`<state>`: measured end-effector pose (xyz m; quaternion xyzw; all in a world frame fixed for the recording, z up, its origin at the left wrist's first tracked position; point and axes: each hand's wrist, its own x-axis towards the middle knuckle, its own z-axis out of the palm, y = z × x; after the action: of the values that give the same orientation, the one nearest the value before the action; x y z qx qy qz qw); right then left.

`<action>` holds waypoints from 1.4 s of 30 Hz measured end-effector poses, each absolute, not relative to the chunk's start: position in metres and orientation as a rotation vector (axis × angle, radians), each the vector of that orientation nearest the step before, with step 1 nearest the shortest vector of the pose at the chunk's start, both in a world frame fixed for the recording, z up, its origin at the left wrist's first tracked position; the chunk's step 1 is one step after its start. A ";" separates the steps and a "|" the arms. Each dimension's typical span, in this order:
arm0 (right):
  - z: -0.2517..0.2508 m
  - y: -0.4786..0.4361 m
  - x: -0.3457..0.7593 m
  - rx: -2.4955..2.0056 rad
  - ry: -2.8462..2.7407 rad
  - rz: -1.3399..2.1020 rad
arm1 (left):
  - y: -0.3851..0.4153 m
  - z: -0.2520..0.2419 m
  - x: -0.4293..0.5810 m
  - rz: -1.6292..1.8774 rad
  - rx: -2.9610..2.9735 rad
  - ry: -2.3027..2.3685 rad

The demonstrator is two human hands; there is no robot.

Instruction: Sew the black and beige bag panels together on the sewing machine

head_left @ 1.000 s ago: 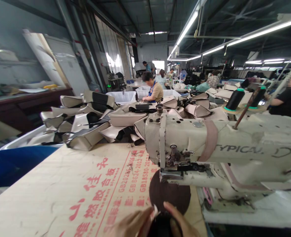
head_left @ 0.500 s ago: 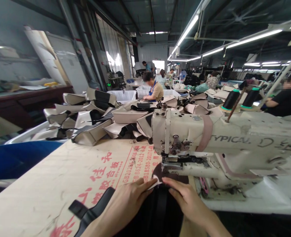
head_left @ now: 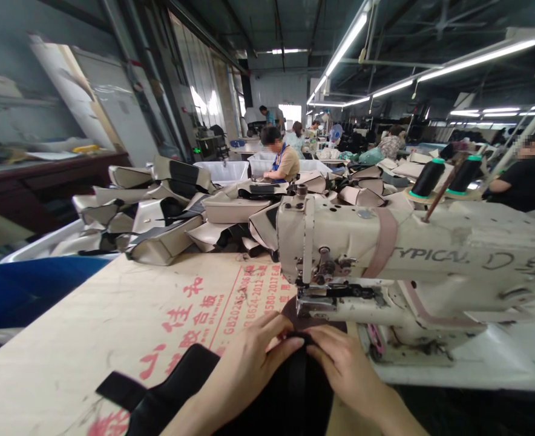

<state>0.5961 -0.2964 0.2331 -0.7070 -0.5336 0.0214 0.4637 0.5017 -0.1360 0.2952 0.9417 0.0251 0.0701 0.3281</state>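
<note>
Both of my hands grip the top edge of a black bag piece point(head_left: 276, 399), just in front of the sewing machine's point(head_left: 424, 245) arm. My left hand point(head_left: 253, 354) pinches the edge, its thumb lying on the near side. Close to it, my right hand point(head_left: 344, 360) has its fingers bent over the same edge. A black flap with a short tab point(head_left: 121, 389) spreads to the left across the board. Behind my fingers, part of a dark brown panel point(head_left: 291, 310) shows beside the needle area point(head_left: 300, 290). The lower part of the bag piece runs out of view.
The plywood board point(head_left: 177, 297) with red lettering covers the left of the table. Beyond it, beige and black bag pieces point(head_left: 235, 209) lie heaped. Two black thread cones point(head_left: 428, 177) stand on the machine. A blue tub point(head_left: 36, 281) is at left; a seated person point(head_left: 288, 162) works ahead.
My left hand has turned inward, its thumb now over the black edge. The pale corner between my fingers is no longer visible. The black flap has swung out to the left.
</note>
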 end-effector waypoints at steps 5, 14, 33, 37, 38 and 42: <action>0.224 -0.295 0.600 -1.790 -1.317 -0.050 | -0.138 0.288 0.525 0.121 2.350 0.210; 0.225 -0.306 0.597 -1.813 -1.203 0.032 | -0.140 0.280 0.539 -0.034 2.049 0.376; 0.225 -0.300 0.604 -1.935 -1.267 -0.238 | -0.144 0.258 0.504 0.378 2.665 -0.133; 0.222 -0.301 0.606 -1.952 -1.271 -0.181 | -0.143 0.250 0.509 0.324 2.781 -0.204; 0.221 -0.302 0.607 -1.955 -1.299 -0.165 | -0.144 0.249 0.511 0.309 2.781 -0.200; 0.218 -0.307 0.611 -1.983 -1.380 -0.076 | -0.147 0.250 0.518 0.267 2.761 -0.161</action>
<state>0.6113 -0.3070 0.2178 -0.7672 -0.5339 -0.0296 0.3542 0.5178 -0.1474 0.2502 0.9773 -0.0570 0.0946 0.1806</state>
